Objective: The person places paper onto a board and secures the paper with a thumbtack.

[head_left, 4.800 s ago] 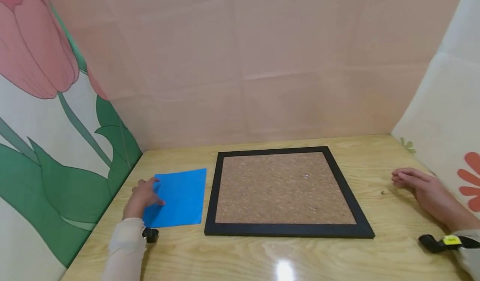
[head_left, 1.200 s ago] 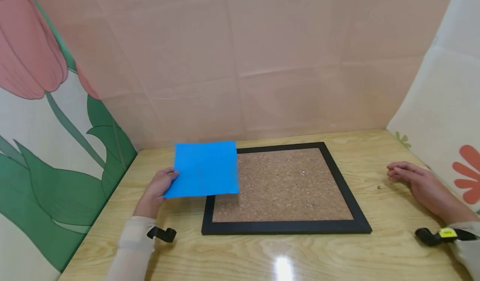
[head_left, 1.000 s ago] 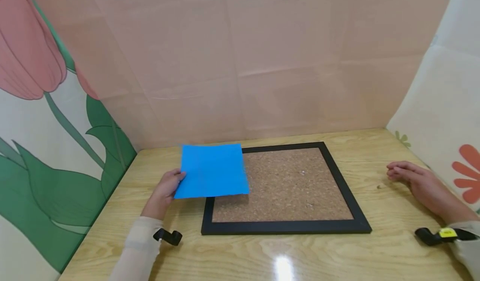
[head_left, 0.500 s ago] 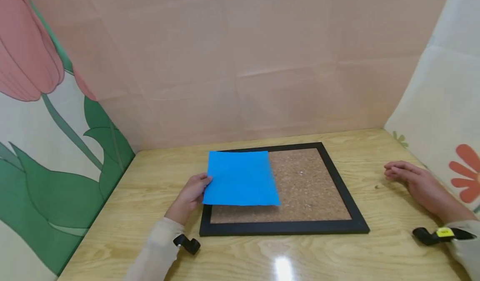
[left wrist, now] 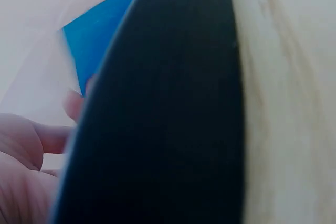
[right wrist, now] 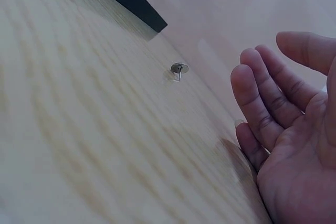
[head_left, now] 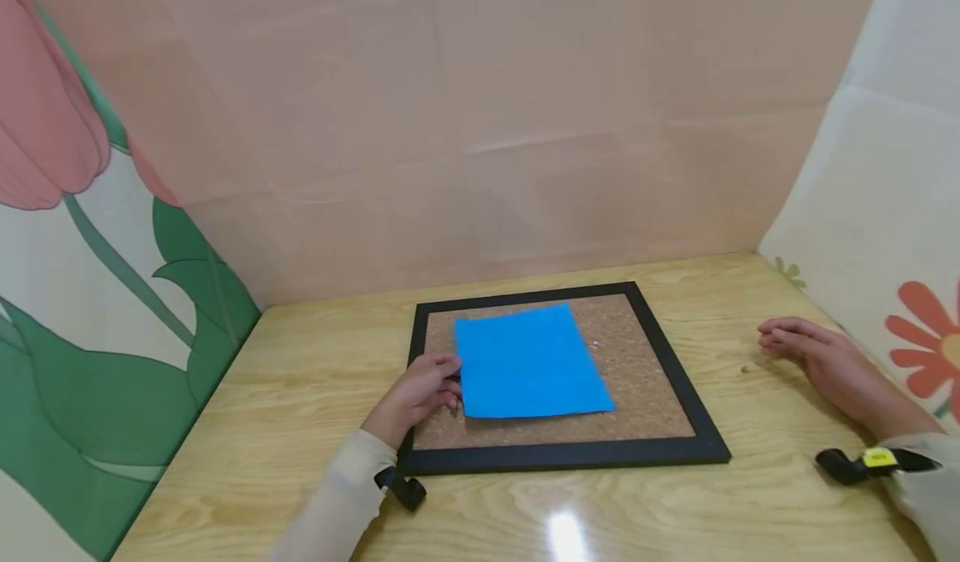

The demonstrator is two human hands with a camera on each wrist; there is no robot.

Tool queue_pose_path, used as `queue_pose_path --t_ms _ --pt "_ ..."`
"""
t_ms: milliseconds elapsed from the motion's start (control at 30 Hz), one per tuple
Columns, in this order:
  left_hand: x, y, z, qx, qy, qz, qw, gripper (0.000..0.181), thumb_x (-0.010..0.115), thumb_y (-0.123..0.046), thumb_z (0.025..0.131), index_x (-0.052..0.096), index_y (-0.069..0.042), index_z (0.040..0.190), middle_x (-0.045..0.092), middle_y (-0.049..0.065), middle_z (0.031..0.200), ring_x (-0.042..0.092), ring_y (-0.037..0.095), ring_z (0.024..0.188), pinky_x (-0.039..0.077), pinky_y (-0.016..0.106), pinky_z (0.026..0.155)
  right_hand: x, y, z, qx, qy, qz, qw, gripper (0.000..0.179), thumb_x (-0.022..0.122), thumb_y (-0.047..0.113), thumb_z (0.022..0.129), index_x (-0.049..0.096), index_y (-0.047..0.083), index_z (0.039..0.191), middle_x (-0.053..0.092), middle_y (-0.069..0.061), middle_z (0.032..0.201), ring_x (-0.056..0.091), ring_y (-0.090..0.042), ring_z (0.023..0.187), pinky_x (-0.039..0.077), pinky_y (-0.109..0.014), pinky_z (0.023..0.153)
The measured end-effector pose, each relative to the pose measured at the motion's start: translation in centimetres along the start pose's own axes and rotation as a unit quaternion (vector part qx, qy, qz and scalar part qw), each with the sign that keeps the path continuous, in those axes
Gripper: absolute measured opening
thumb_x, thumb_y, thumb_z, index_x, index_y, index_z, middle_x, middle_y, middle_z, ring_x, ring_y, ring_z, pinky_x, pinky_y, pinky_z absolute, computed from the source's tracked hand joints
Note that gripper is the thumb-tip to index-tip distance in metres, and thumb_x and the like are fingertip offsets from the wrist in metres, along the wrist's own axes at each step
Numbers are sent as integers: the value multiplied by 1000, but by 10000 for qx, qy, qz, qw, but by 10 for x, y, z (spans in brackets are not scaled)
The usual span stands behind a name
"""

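A square blue sheet of paper (head_left: 532, 362) is over the cork board (head_left: 645, 395), slightly turned, with a shadow under its near edge. My left hand (head_left: 420, 391) pinches the sheet at its left edge, reaching over the board's black frame. Much of that hand (left wrist: 26, 166) is hidden behind the dark frame (left wrist: 163, 103) in the left wrist view, where a corner of the blue sheet (left wrist: 97, 38) shows by the fingertips. On the right, my right hand (head_left: 825, 358) rests on its side on the table, fingers relaxed and holding nothing. Near its fingertips lies a metal thumbtack (right wrist: 180, 68), pin downward at a slant.
The wooden table (head_left: 300, 395) shows bare on the left and in front of the board. Small light specks, one a white bit (head_left: 596, 344), show on the cork. A pink cloth wall (head_left: 450, 145) stands behind, with flower-printed walls on both sides.
My left hand has lifted the blue sheet from the table left of the board, carried it right and lowered it over the cork. The right hand has stayed in place.
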State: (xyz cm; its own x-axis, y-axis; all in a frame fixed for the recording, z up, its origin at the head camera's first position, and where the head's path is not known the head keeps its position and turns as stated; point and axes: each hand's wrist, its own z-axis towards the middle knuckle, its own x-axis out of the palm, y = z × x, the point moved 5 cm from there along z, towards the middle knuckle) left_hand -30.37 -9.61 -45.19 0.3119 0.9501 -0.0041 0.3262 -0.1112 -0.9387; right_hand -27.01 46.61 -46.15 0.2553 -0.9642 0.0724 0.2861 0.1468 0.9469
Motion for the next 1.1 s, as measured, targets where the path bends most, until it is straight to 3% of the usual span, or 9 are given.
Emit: queue_pose_path --t_ms 267,400,667,733,767,833,933,967,1100 --pt "-2 -2 0 -73 80 -75 9999 43 52 -14 104 47 1 145 63 7 94 62 11 63 50 22 55 2 3 2 -105 21 -62 9999 32 31 -1 107 53 -11 128 69 0 119 68 -11 103 51 -16 88" --pt "0 -5 -1 87 222 58 9997 44 57 -11 101 48 4 142 64 3 80 60 9 59 49 20 53 1 4 2 -115 40 -98 9999 32 31 -2 107 52 -13 128 69 0 118 68 -11 102 50 -15 88" --pt "0 -7 -5 150 290 267 9991 33 53 -8 102 57 6 132 64 0 71 57 7 56 47 19 53 1 2 0 -36 59 -168 9998 33 31 -1 107 52 -11 130 69 1 119 69 -11 103 50 -14 89" --pt "-1 -7 -5 141 259 313 9991 33 53 -8 102 58 5 133 62 0 70 56 7 56 46 19 52 -1 1 1 105 -106 -588 9982 32 34 2 108 53 -12 130 69 4 119 68 -7 102 49 -12 89" --pt "-1 -6 -5 134 236 319 9991 34 53 -8 102 58 5 133 62 0 70 55 7 55 46 19 52 -1 0 1 218 -230 -1028 9942 32 36 6 108 53 -11 130 69 7 119 67 -3 102 48 -10 88" --pt "-1 -6 -5 118 164 327 9993 34 53 -7 102 58 5 133 60 0 68 53 7 54 44 19 50 -3 -2 0 507 -431 -2110 9752 34 40 15 109 55 -7 130 66 16 118 61 8 105 42 -5 88" --pt "-2 -6 -6 108 -55 482 9988 34 54 -8 102 59 4 133 58 0 68 51 7 51 42 19 48 -3 -2 -1 984 -590 -3546 9280 41 46 31 107 57 1 132 59 24 120 46 22 108 31 -1 85" --pt "-3 -7 -7 114 -195 645 9977 32 54 -10 102 61 3 130 58 0 68 50 7 51 42 19 47 -3 -2 -1 1046 -590 -3744 9194 41 47 34 106 58 4 132 58 24 121 43 24 108 29 -1 83" --pt "-11 -17 -15 221 -857 1555 9839 29 51 -19 104 67 -1 121 58 4 70 50 11 51 40 22 47 -1 -2 -2 1121 -594 -3806 9160 43 46 37 106 58 6 133 55 24 123 40 25 110 27 -3 83"
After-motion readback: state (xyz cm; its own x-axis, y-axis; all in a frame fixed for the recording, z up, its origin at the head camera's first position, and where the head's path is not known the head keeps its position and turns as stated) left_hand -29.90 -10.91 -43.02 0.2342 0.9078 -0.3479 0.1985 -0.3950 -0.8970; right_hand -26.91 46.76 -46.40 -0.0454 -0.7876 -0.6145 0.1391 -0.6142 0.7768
